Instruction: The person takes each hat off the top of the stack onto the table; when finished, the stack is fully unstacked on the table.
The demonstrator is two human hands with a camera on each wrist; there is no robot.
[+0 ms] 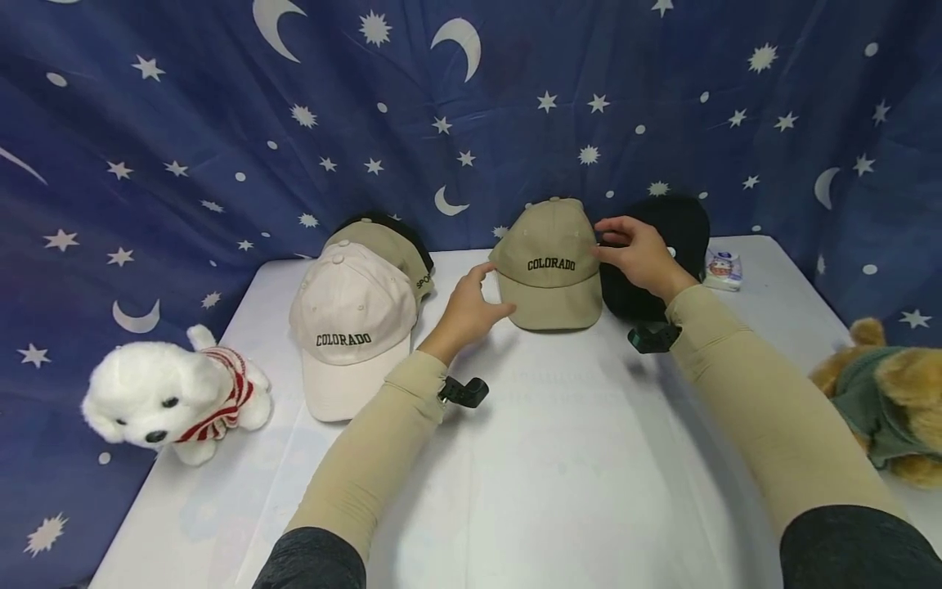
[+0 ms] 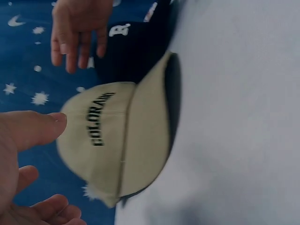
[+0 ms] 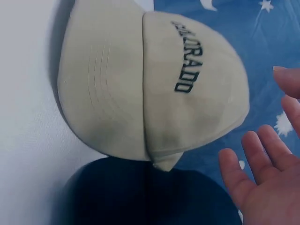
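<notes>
On the white table (image 1: 559, 458), near its back edge, the khaki cap (image 1: 549, 290) sits brim forward between left hand (image 1: 468, 309) and right hand (image 1: 639, 255), fingers of both apart, unclamped (light, even pressure should best preserve the crown's shape).

In front of the tan cap (image 1: 553, 237), the worktop (image 1: 559, 458) gives wide free room. Behind, the curtain (image 1: 515, 98) closes the way. On its right, the black cap (image 1: 684, 233) leaves little passage. On its left, the gap to the pink cap (image 1: 353, 298) is wider, but the left grip (image 1: 469, 309) partly fills it.
</notes>
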